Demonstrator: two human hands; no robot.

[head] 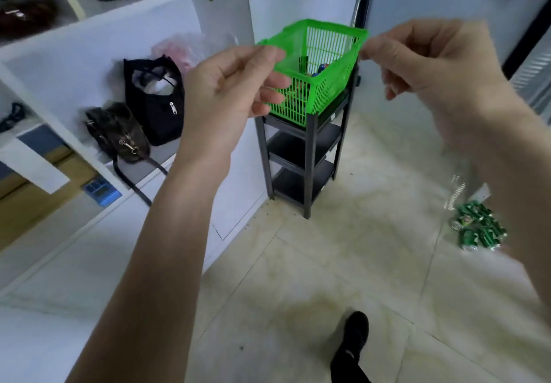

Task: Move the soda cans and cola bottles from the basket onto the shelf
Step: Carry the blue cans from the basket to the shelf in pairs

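Green slatted plastic basket [320,66] atop black three-tier metal shelf [301,156], straight ahead btwn hands. Left hand [229,84] pinches near-left rim; right hand [423,63] pinches right rim. Contents barely visible inside.

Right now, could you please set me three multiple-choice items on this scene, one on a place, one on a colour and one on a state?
1. Where does the basket sit?
A. On the floor
B. On top of the black rack
C. On the white wall shelf

2. What colour is the basket?
A. Green
B. Red
C. Blue

3. What is the left hand doing?
A. Hanging idle
B. Lifting a bottle
C. Holding the basket's near rim in its grip

Answers:
1 B: the basket's base rests on the rack's top tier.
2 A: its slatted walls are bright green.
3 C: thumb and fingers pinch the rim, while the right hand pinches the far corner.
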